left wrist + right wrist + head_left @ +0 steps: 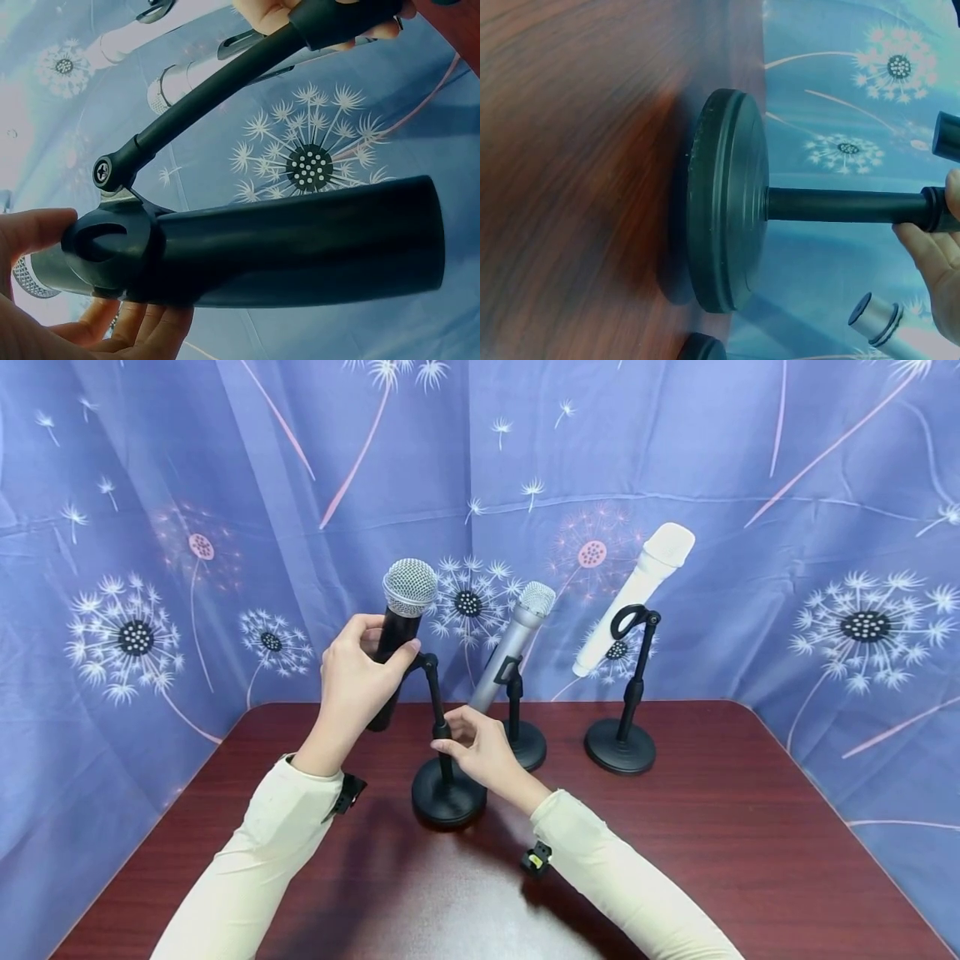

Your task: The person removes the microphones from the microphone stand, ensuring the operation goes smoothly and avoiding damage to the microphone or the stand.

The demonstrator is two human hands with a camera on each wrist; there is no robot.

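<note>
My left hand [358,672] grips a black microphone [398,631] with a silver mesh head around its upper body. The microphone tilts, head up, and its body sits in the black clip [112,247] of a desk stand, seen in the left wrist view. My right hand [489,750] pinches the collar on that stand's pole [847,205] between thumb and fingers. The stand's round black base [448,802] is down at the table, below both hands. In the right wrist view the base shows edge-on, while part of the right hand is cut off.
Just behind the right hand, a silver microphone [504,647] leans in its stand [528,747]. Further right, a white microphone [626,602] rests tilted in another stand [621,747]. The dark red table [675,860] meets a blue dandelion-patterned curtain [315,460] behind.
</note>
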